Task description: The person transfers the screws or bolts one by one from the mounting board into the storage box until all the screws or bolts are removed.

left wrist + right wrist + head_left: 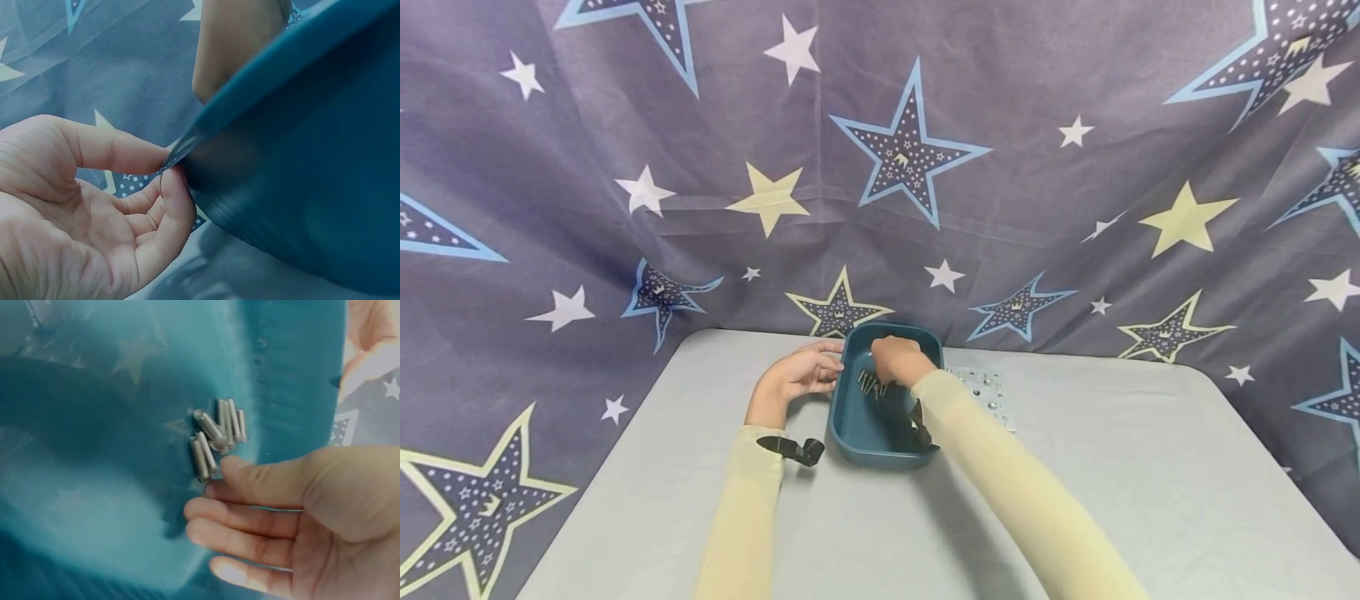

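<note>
A deep teal tray (pixel 880 459) stands toward the far side of the table. My left hand (pixel 800 372) is at its left side; in the left wrist view, thumb and index finger pinch the rim (pixel 187 147). Inside the tray lies a small cluster of short silver metal bolts (pixel 212 430), also visible below my fingers in the head view. My right hand (pixel 901 360) reaches down into the tray. Seen from the right wrist, its thumb and fingers are loosely extended beside the bolts, the thumb tip close to them, and nothing shows held between them.
A flat silver plate (pixel 996 398) with holes and several round studs lies right of the tray, partly behind my right sleeve (pixel 1000 467). A starred curtain (pixel 1045 217) hangs along the table's (pixel 1150 467) back edge. Black wrist straps (pixel 790 447) sit on the sleeves.
</note>
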A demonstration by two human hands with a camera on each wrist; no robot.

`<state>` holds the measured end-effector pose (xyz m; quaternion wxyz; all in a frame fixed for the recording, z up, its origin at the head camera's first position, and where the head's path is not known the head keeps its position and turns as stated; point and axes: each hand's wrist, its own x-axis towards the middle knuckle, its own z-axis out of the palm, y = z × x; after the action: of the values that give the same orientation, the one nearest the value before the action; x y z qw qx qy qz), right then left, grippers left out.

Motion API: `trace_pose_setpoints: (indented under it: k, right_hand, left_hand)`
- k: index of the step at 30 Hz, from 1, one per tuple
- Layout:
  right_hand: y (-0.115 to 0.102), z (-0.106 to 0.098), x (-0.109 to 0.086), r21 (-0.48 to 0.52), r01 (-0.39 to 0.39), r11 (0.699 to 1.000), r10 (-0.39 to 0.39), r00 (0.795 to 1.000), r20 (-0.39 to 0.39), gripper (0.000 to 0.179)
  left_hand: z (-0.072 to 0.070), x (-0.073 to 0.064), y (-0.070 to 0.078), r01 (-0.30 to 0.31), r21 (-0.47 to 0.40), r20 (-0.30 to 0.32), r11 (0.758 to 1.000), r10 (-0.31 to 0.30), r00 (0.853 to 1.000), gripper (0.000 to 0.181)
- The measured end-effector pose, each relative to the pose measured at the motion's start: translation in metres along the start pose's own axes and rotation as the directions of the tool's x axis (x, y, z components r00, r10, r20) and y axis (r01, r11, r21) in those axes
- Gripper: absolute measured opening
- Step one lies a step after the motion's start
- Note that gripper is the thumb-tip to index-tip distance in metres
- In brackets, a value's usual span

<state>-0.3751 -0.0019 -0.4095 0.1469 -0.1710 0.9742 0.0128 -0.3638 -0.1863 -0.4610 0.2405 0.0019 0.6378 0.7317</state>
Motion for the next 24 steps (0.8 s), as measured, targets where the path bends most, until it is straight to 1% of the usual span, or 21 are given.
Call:
trace_pose_setpoints:
  k: [4,7,9,12,14,16,18,21,24]
  right_hand:
    - [0.007,-0.010,-0.005,0.027,0.025,0.999,-0.025,0.999,0.021,0.006]
    - [0.013,-0.019,-0.009,0.038,0.061,0.997,-0.063,0.997,0.037,0.012]
    - [0.017,-0.025,-0.013,0.048,0.085,0.995,-0.086,0.996,0.033,0.016]
    - [0.026,-0.033,-0.019,0.075,0.123,0.990,-0.125,0.992,0.014,0.020]
    - [0.032,-0.038,-0.022,0.088,0.153,0.984,-0.153,0.988,-0.003,0.027]
    - [0.039,-0.041,-0.025,0.086,0.179,0.980,-0.178,0.984,-0.017,0.037]
    - [0.046,-0.043,-0.027,0.072,0.197,0.978,-0.195,0.980,-0.032,0.042]
    - [0.057,-0.044,-0.033,0.045,0.213,0.976,-0.210,0.976,-0.063,0.041]
    - [0.067,-0.045,-0.039,0.005,0.222,0.975,-0.220,0.969,-0.111,0.037]
  left_hand:
    - [0.000,0.000,0.001,-0.005,0.014,-0.004,1.000,0.005,1.000,0.054]
    - [0.000,0.000,0.001,-0.006,0.018,-0.011,1.000,0.006,1.000,0.057]
    - [0.000,-0.001,0.001,-0.006,0.019,-0.015,1.000,0.006,1.000,0.058]
    - [0.000,-0.001,0.001,-0.011,0.026,-0.018,1.000,0.012,1.000,0.058]
    - [0.000,-0.002,0.001,-0.015,0.029,-0.020,0.999,0.015,1.000,0.059]
    - [0.000,-0.001,0.001,-0.014,0.026,-0.023,1.000,0.015,1.000,0.060]
    - [0.000,-0.002,0.001,-0.013,0.026,-0.021,1.000,0.014,1.000,0.061]
    - [0.000,-0.002,0.001,-0.011,0.030,-0.016,0.999,0.012,1.000,0.060]
    - [0.001,-0.002,0.001,-0.014,0.035,-0.009,0.999,0.014,1.000,0.058]
